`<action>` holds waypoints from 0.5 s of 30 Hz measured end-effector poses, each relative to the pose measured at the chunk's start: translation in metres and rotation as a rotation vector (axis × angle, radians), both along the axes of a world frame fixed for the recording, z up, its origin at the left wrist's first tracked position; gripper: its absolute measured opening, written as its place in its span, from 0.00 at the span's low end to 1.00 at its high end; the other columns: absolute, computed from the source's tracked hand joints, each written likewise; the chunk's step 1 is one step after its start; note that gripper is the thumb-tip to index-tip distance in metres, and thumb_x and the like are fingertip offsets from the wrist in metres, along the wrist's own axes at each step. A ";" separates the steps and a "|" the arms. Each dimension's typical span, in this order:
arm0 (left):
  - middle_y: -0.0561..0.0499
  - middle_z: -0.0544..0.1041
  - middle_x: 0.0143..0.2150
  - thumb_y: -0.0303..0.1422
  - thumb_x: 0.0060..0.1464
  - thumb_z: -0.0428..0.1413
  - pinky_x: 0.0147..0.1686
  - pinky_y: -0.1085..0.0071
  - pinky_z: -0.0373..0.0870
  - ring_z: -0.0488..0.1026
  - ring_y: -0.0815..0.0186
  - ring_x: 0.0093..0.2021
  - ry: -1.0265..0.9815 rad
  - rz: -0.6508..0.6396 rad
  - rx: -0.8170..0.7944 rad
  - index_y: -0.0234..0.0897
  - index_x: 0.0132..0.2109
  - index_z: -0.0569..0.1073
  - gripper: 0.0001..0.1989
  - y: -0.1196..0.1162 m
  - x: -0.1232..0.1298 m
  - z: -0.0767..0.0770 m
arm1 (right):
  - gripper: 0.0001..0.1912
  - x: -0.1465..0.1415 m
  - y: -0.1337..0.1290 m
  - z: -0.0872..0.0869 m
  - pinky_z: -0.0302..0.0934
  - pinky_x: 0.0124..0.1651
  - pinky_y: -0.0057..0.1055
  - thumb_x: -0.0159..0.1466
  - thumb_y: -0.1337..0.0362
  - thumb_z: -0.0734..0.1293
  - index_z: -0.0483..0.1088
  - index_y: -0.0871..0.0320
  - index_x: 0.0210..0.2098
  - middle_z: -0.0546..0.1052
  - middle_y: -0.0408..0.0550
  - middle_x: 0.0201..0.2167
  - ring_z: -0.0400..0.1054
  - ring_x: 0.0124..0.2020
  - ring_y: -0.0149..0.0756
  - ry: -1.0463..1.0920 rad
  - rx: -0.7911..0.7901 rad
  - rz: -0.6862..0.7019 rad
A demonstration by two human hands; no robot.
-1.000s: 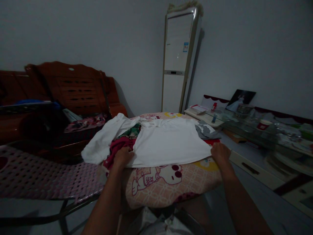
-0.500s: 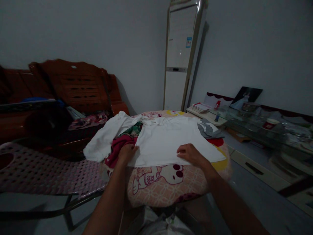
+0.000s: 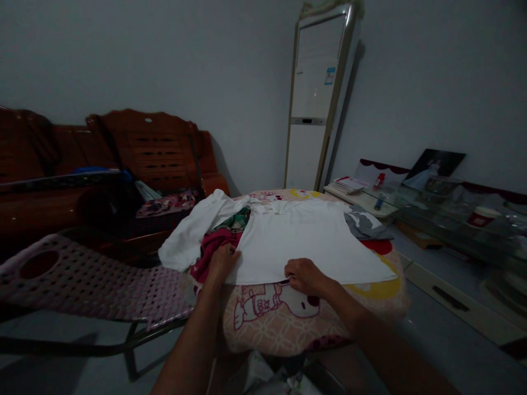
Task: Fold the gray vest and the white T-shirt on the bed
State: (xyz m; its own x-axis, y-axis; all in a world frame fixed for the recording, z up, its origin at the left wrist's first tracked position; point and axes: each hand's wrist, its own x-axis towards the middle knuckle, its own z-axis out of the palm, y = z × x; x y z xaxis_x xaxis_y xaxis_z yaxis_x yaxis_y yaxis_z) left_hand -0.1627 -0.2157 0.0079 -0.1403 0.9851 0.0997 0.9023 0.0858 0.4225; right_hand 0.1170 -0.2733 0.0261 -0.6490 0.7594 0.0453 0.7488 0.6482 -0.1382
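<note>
A white shirt lies spread flat on the cloth-covered table, its hem toward me. My right hand is closed at the hem near its middle, with the fingertips pinching the edge. My left hand has its fingers curled at the shirt's lower left side and grips the edge there. Beside that hand lies a dark red garment. Another white garment sits farther left, with a green patterned cloth between it and the shirt.
The peach patterned cover drapes over the table. A grey folded garment rests at the right. To the left stands a pink woven chair, a wooden sofa behind it. On the right is a glass-topped cabinet holding a paper cup.
My right hand has moved left and nearer to me, from lying over the shirt to pinching its hem. My left hand stays at the left edge. The view has turned slightly left.
</note>
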 end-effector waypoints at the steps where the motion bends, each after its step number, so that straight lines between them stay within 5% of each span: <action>1: 0.45 0.80 0.42 0.34 0.56 0.53 0.37 0.72 0.65 0.76 0.61 0.41 0.021 0.007 -0.013 0.34 0.40 0.76 0.10 -0.002 0.000 0.001 | 0.11 0.000 0.000 0.003 0.58 0.39 0.29 0.56 0.73 0.64 0.76 0.60 0.36 0.79 0.51 0.37 0.70 0.37 0.37 0.024 -0.035 0.001; 5: 0.45 0.80 0.41 0.33 0.53 0.56 0.38 0.70 0.65 0.76 0.58 0.43 0.105 0.034 -0.013 0.36 0.40 0.75 0.08 -0.002 0.003 0.018 | 0.07 0.001 0.006 0.017 0.57 0.34 0.26 0.57 0.71 0.66 0.77 0.60 0.33 0.79 0.46 0.30 0.70 0.31 0.32 0.183 -0.235 0.019; 8: 0.44 0.80 0.41 0.35 0.56 0.55 0.40 0.69 0.66 0.76 0.58 0.44 0.151 -0.039 0.080 0.34 0.42 0.75 0.10 0.015 0.017 0.041 | 0.09 0.001 0.028 0.025 0.58 0.35 0.26 0.62 0.66 0.65 0.78 0.61 0.35 0.79 0.47 0.30 0.70 0.30 0.32 0.291 -0.207 -0.014; 12: 0.42 0.79 0.47 0.33 0.63 0.47 0.47 0.71 0.66 0.75 0.60 0.49 0.232 -0.316 0.027 0.33 0.47 0.75 0.14 0.059 0.061 0.055 | 0.17 0.007 0.073 0.016 0.63 0.49 0.35 0.65 0.60 0.64 0.73 0.60 0.51 0.78 0.55 0.45 0.72 0.45 0.40 0.289 -0.025 0.007; 15: 0.40 0.76 0.53 0.30 0.62 0.48 0.52 0.69 0.65 0.72 0.60 0.53 0.291 -0.404 -0.050 0.33 0.53 0.73 0.16 0.092 0.094 0.041 | 0.23 0.015 0.097 -0.008 0.59 0.60 0.42 0.66 0.59 0.63 0.67 0.58 0.59 0.72 0.57 0.57 0.65 0.58 0.43 0.264 0.020 -0.002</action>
State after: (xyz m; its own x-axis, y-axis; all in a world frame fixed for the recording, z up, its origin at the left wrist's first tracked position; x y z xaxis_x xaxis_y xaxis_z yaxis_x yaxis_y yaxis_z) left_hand -0.0683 -0.1240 0.0488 0.2800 0.9596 0.0295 0.9475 -0.2811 0.1523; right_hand 0.1315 -0.1762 0.0176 -0.6113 0.7579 0.2276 0.6898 0.6513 -0.3162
